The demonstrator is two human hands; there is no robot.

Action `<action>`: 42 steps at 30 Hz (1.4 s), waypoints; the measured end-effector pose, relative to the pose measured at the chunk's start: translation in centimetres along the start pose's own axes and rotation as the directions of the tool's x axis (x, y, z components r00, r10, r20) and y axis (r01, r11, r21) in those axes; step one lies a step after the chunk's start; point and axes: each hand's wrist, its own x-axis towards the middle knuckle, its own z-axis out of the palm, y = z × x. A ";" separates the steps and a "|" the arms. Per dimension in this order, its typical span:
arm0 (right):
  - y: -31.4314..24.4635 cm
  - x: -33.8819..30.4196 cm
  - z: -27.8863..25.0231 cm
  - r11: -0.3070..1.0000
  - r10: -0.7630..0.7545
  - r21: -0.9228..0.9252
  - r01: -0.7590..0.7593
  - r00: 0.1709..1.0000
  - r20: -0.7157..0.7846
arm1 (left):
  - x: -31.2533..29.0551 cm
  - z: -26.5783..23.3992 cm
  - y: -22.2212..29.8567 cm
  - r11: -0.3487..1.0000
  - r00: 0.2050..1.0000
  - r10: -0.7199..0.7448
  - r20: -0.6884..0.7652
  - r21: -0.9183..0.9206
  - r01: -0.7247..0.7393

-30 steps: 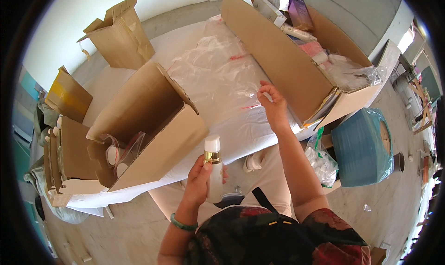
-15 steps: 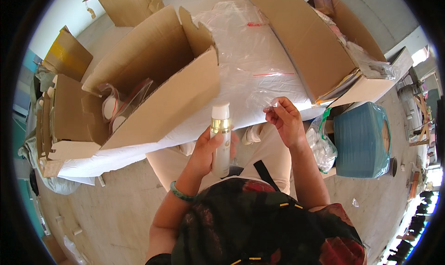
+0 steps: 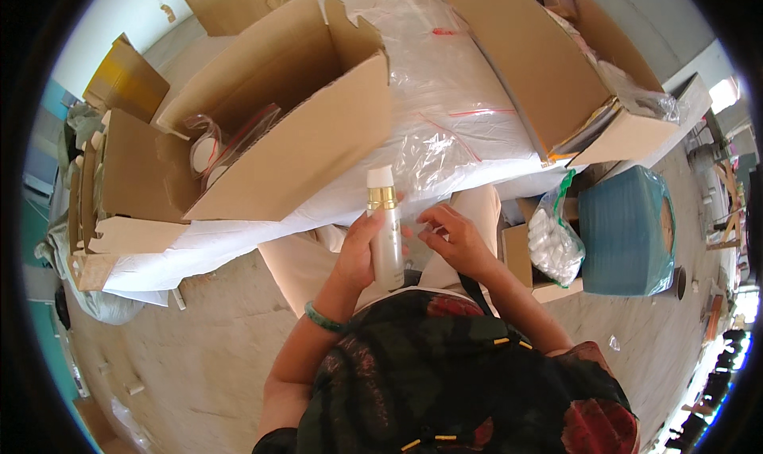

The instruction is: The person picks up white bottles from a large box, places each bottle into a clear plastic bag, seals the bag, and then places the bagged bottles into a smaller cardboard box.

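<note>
My left hand is wrapped round a pale pearly pump bottle, held upright above my lap. The bottle has a white cap and a shiny gold collar. Close by on its right, my right hand has loosely bent fingers, slightly apart and not touching the bottle; nothing shows between them. A crinkled clear plastic bag with a red seal line lies on the white-covered table just beyond both hands.
An open cardboard box with zip bags of white items stands on the left. Another long carton sits on the right. Beside my right knee are a bag of white pieces and a blue-wrapped bundle.
My right hand has let go of the clear bag and come down and left toward the bottle. The bag now lies on the table. My left hand still holds the bottle.
</note>
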 end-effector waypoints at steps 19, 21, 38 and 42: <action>3.8 8.8 -6.0 0.969 -0.141 -0.239 0.060 0.930 -0.340 | -1.0 -1.3 0.7 0.986 0.985 0.001 -0.175 0.164 0.029; 3.7 8.9 -6.4 1.000 -0.009 -0.008 0.006 0.953 -0.301 | -1.1 -1.7 1.0 0.993 0.980 0.051 -0.191 0.118 -0.029; -0.8 6.5 -7.9 0.836 0.027 0.519 -0.181 0.957 0.290 | -3.8 -1.3 2.2 0.955 0.959 0.139 -0.246 0.288 -0.065; -2.8 5.8 -7.6 0.784 0.082 0.601 -0.152 0.986 0.143 | -4.8 -0.8 2.6 0.943 0.941 0.225 -0.254 0.299 -0.145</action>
